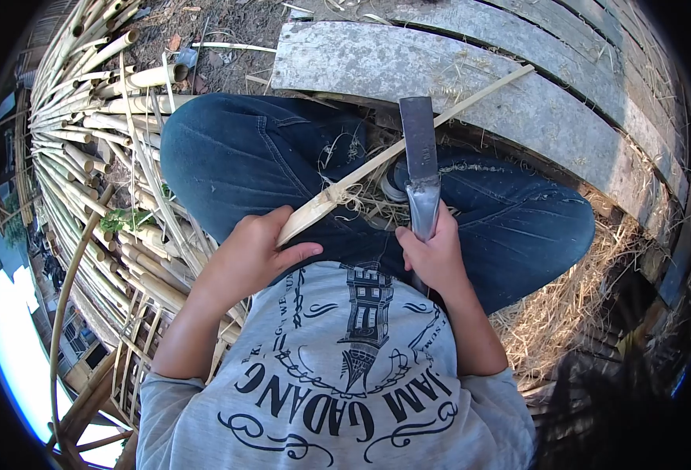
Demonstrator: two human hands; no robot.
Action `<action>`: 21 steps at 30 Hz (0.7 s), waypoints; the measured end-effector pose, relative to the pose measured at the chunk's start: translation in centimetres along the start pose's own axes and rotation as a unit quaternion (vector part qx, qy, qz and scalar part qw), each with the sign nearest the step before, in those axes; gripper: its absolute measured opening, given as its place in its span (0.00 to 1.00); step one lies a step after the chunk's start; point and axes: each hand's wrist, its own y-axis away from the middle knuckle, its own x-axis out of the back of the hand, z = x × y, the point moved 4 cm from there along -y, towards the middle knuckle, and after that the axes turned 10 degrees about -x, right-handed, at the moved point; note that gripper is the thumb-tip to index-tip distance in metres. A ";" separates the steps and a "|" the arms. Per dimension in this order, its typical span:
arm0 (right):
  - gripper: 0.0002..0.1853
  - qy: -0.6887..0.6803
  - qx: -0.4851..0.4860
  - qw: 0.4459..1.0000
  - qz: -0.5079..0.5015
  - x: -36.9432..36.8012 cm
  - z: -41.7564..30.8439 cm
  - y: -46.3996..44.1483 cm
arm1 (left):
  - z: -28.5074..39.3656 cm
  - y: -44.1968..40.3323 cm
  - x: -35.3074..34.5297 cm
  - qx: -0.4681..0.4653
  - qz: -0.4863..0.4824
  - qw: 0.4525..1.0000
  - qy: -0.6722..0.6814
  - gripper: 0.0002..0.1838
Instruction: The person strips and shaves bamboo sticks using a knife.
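A split bamboo strip point(377, 162) slants from my lap up to the right, its far end over the wooden planks. My left hand point(261, 249) is closed around its near, wider end, the thumb lying along the near side. Curled shavings cling to the strip around a node. In my right hand point(433, 247) is a knife point(420, 145) with a broad, dark, square-ended blade pointing away from me. My fingers wrap its grey, metallic-looking handle. The blade crosses over or beside the strip; whether the two touch I cannot tell.
Weathered planks point(345, 59) lie ahead and to the right, sprinkled with shavings. Many bamboo poles point(153, 77) are piled at the left. A heap of straw-like shavings point(572, 290) lies at the right. My crossed legs in jeans point(220, 168) lie under the strip.
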 end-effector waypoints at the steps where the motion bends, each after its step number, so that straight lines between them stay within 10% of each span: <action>1: 0.21 0.073 0.023 0.996 -0.035 -0.6 0.0 0.3 | 0.2 0.1 0.1 0.023 -0.011 0.999 -0.022 0.21; 8: 0.23 0.086 0.101 0.989 -0.062 -0.2 -1.2 1.6 | 1.4 -0.5 -0.3 -0.044 0.020 0.998 0.035 0.21; 14: 0.12 -0.058 -0.043 0.991 -0.110 1.9 0.3 2.7 | 3.6 -3.8 -1.6 -0.118 -0.020 0.993 -0.001 0.21; 19: 0.14 -0.056 -0.011 0.990 0.126 3.9 0.8 2.2 | 3.8 -5.6 -2.4 -0.108 -0.076 0.991 0.021 0.23; 21: 0.19 0.031 0.005 0.996 0.079 3.6 0.6 2.5 | 2.9 -6.2 -2.9 -0.135 -0.062 0.989 -0.021 0.24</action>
